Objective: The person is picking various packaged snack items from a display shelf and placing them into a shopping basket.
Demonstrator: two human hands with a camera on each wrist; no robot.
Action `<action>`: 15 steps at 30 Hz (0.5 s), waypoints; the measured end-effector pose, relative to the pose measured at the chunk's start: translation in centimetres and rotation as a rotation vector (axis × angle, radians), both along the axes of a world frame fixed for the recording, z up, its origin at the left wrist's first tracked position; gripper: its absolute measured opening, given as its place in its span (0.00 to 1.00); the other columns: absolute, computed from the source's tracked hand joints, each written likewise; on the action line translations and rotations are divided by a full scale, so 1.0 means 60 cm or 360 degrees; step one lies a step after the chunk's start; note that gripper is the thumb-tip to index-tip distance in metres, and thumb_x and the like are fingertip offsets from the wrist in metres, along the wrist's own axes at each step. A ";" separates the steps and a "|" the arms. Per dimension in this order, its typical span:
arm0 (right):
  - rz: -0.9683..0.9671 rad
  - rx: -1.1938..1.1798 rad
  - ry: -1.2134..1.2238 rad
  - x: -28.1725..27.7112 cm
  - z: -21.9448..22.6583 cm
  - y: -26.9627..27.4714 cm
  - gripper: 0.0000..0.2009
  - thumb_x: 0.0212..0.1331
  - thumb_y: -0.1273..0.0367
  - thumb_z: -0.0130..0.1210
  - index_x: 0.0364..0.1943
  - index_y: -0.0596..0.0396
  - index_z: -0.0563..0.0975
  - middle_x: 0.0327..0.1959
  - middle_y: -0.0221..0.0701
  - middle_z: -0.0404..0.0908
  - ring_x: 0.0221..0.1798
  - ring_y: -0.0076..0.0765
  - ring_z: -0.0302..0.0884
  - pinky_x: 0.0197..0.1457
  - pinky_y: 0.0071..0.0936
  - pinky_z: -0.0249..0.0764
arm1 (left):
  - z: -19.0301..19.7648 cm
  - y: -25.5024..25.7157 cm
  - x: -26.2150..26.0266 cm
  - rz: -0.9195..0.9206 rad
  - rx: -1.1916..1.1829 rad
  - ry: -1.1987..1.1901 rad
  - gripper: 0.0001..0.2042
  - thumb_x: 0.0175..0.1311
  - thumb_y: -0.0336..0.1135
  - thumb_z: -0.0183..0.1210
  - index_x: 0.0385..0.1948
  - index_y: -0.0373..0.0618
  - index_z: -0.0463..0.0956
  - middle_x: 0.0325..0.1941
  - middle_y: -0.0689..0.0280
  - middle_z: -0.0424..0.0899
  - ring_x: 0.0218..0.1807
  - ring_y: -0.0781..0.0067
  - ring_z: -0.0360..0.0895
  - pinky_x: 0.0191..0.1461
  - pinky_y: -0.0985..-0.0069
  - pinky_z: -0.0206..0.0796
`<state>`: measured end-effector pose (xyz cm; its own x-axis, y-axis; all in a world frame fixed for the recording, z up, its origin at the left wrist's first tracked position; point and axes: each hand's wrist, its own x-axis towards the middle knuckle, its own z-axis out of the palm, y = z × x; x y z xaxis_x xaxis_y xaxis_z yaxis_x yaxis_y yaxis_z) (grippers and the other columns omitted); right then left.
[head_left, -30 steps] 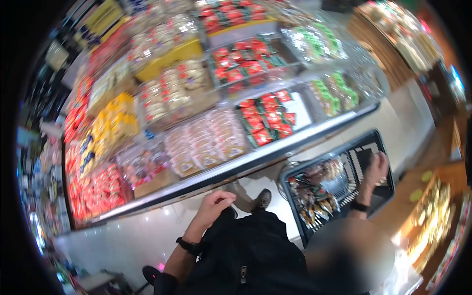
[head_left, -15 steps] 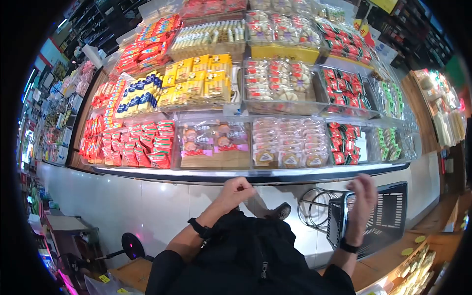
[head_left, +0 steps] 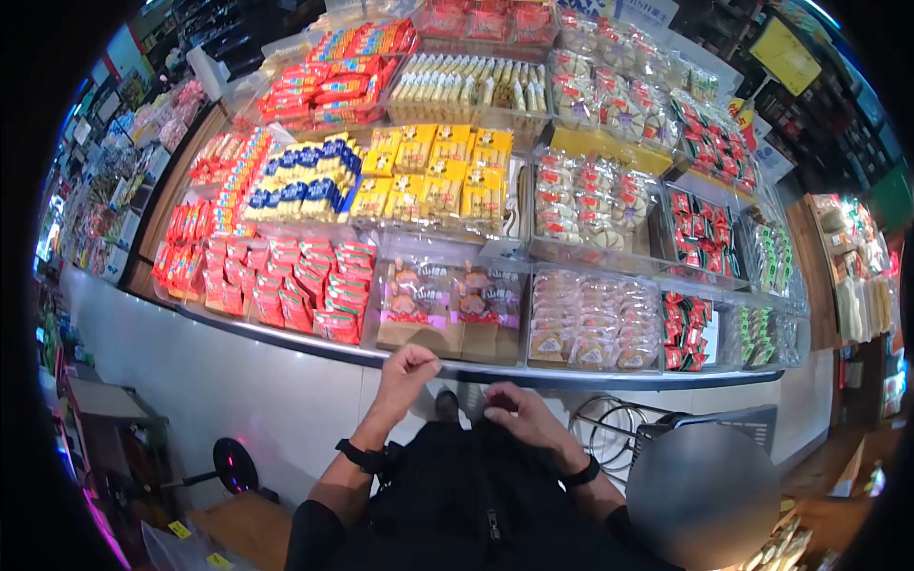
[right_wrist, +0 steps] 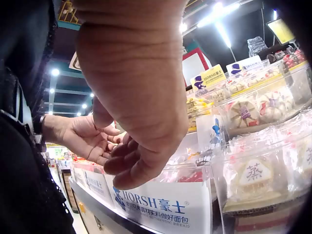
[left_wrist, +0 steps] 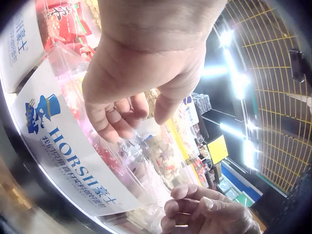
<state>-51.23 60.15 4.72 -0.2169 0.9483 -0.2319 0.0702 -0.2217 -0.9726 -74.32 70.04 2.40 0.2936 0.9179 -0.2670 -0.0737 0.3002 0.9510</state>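
My left hand (head_left: 405,381) hovers at the front edge of the snack display, its fingers loosely curled with nothing in them. Close by on the right, my right hand (head_left: 528,417) is held in front of the body, fingers relaxed and bent, also without a thing in its grasp. Just beyond the left hand is a clear bin of purple-and-brown cartoon packets (head_left: 419,285). Red packets (head_left: 314,281) fill the bins to its left, and clear-wrapped cakes (head_left: 590,314) lie in rows to its right. In the right wrist view the left hand (right_wrist: 87,139) appears behind the right.
A dark shopping basket (head_left: 733,416) stands at the right beside a wire ring stand (head_left: 609,428), partly covered by a blurred round patch. Yellow packets (head_left: 443,176) sit on the tier above. White printed signs (right_wrist: 163,204) line the display front.
The right hand has left the basket and come in front of the body, near the left hand. The head view has swung left, bringing the display square on.
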 end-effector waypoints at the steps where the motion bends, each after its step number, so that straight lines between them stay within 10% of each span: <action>1: 0.0023 0.0036 -0.0043 0.007 0.001 0.010 0.10 0.62 0.73 0.56 0.46 0.55 0.74 0.34 0.23 0.75 0.40 0.18 0.72 0.43 0.20 0.70 | -0.001 0.001 0.003 0.0043 0.0021 -0.0020 0.06 0.57 0.24 0.62 0.33 0.43 0.76 0.30 0.72 0.79 0.33 0.85 0.74 0.41 0.84 0.67; 7: -0.0076 0.0410 -0.0515 0.065 -0.003 0.106 0.19 0.55 0.70 0.58 0.52 0.60 0.72 0.41 0.43 0.81 0.43 0.44 0.81 0.47 0.33 0.75 | -0.013 0.027 0.013 0.0285 0.0152 0.0130 0.17 0.55 0.23 0.61 0.47 0.41 0.72 0.43 0.68 0.77 0.46 0.81 0.74 0.52 0.79 0.68; 15: -0.0139 0.1003 -0.1431 0.071 -0.031 0.211 0.30 0.48 0.67 0.64 0.56 0.63 0.66 0.57 0.49 0.69 0.61 0.56 0.65 0.63 0.44 0.65 | -0.013 0.051 0.036 0.0157 0.0366 0.0660 0.27 0.53 0.24 0.62 0.58 0.40 0.65 0.54 0.57 0.74 0.57 0.65 0.73 0.57 0.70 0.68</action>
